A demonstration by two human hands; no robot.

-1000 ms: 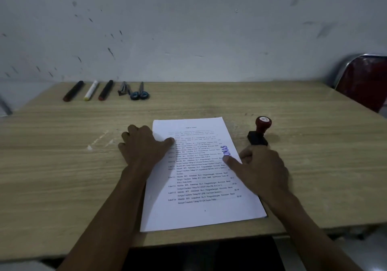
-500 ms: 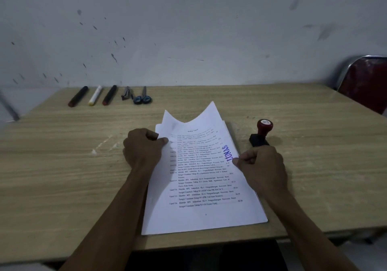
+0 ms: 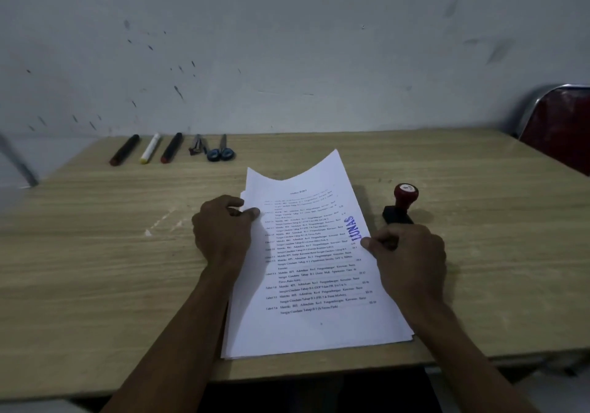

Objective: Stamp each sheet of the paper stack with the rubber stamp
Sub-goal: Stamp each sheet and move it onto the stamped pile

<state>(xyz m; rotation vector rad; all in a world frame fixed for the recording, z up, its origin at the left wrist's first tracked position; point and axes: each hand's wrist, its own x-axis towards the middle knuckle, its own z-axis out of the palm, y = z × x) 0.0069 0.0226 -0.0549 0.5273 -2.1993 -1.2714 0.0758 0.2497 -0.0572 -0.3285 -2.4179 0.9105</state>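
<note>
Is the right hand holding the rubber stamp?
No: the rubber stamp stands alone on the table while the right hand pinches the top sheet's edge.

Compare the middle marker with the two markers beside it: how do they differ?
The white marker has a pale body and a yellow near end; the left black marker and right black marker have dark bodies with reddish near ends. The white one looks slightly shorter. All three lie flat, roughly parallel, at the table's far edge.
</note>
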